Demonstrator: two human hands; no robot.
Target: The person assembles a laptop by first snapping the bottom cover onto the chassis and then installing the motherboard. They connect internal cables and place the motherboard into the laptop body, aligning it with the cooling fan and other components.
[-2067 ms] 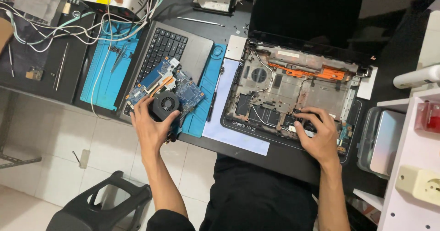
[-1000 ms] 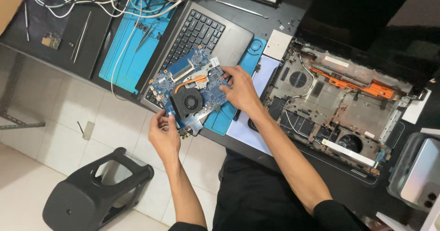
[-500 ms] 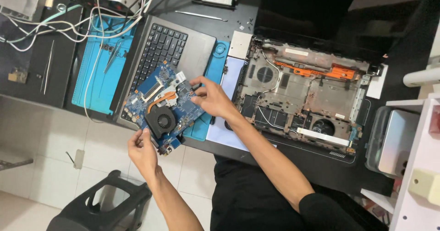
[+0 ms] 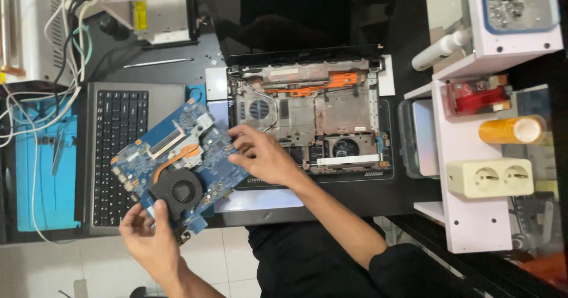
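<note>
Both hands clamped on blue motherboard [image 4: 177, 168]: left hand [image 4: 151, 236] pinching near edge, right hand [image 4: 260, 156] gripping far side. Now swung nearer the opened laptop chassis [image 4: 313, 117], above keyboard [image 4: 115, 156].

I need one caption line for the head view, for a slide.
Both hands, left and right, hold a blue motherboard between a keyboard and an opened laptop.

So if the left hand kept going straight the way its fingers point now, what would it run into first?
The left hand already grips the blue motherboard at its near corner, fingers pointing up-screen. Straight on, they would probably slide onto the black fan mounted on it first, though depth is unclear.
</note>
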